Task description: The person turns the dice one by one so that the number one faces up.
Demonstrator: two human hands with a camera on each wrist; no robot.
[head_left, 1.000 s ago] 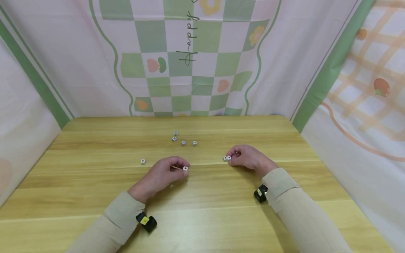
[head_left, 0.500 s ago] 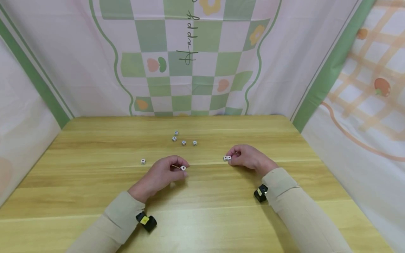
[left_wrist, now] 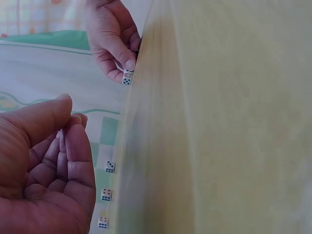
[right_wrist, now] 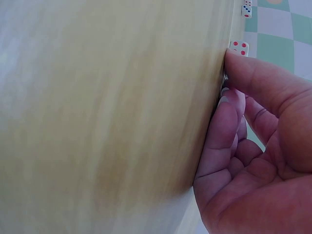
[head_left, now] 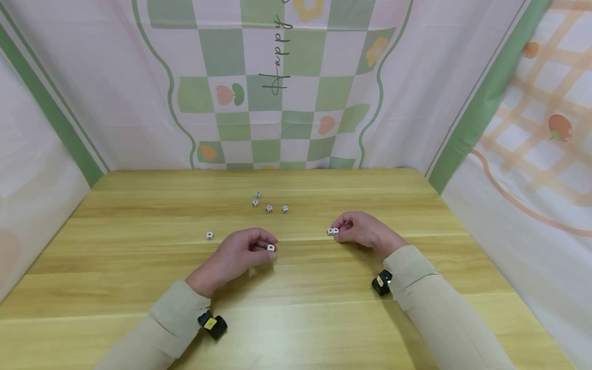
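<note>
My left hand [head_left: 240, 253] pinches a small white die [head_left: 270, 247] between thumb and fingers, raised over the wooden table. A single dark pip shows on its top face in the head view. In the left wrist view my fingers mostly hide that die. On the right, my right hand [head_left: 363, 231] has thumb and fingers at two white dice set side by side on the table. The inner die [head_left: 335, 231] is between its fingertips, and the outer die [head_left: 330, 232] stands against it on the left. The right wrist view shows red pips on a die [right_wrist: 239, 48] beyond the thumb tip.
One loose die [head_left: 210, 236] lies left of my left hand. Farther back are several more, among them a die [head_left: 269, 209] and a die [head_left: 285, 209]. A patterned curtain [head_left: 296, 92] hangs behind the wooden table [head_left: 305, 308]. Each wrist wears a black camera.
The die in my left hand has turned between the fingertips, tilting and then coming level again. A thin pale line beside it no longer shows. My right hand and its dice stay put.
</note>
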